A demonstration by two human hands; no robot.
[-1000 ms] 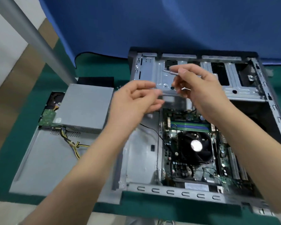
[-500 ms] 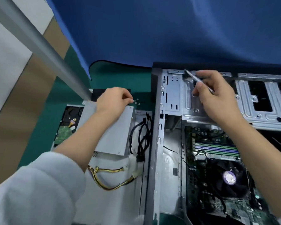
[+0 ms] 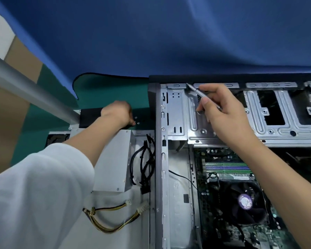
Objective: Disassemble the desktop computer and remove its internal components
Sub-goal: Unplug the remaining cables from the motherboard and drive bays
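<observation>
The open computer case (image 3: 161, 159) lies on its side on the right, with the drive cage (image 3: 269, 123), the motherboard (image 3: 228, 168) and the CPU fan (image 3: 245, 202) showing. My right hand (image 3: 223, 112) holds a thin silver screwdriver (image 3: 196, 90) over the cage's left end, its tip pointing up-left. My left hand (image 3: 118, 112) reaches left of the case, its fingertips together and down on the green mat (image 3: 106, 90) beside a few small screws (image 3: 137, 121). I cannot see whether it pinches one. The removed power supply (image 3: 113, 162) lies below my left forearm.
Black cables (image 3: 144, 162) and yellow-black cables (image 3: 111, 218) trail from the power supply onto the grey side panel (image 3: 115, 236). A black box (image 3: 90, 117) sits behind the left hand. A grey metal pole (image 3: 29, 88) slants at the left. A blue cloth (image 3: 151, 33) hangs behind.
My left hand left the right hand over the case and went left, down to the mat by the screws. The right hand stayed over the drive cage with the screwdriver. The view shifted left.
</observation>
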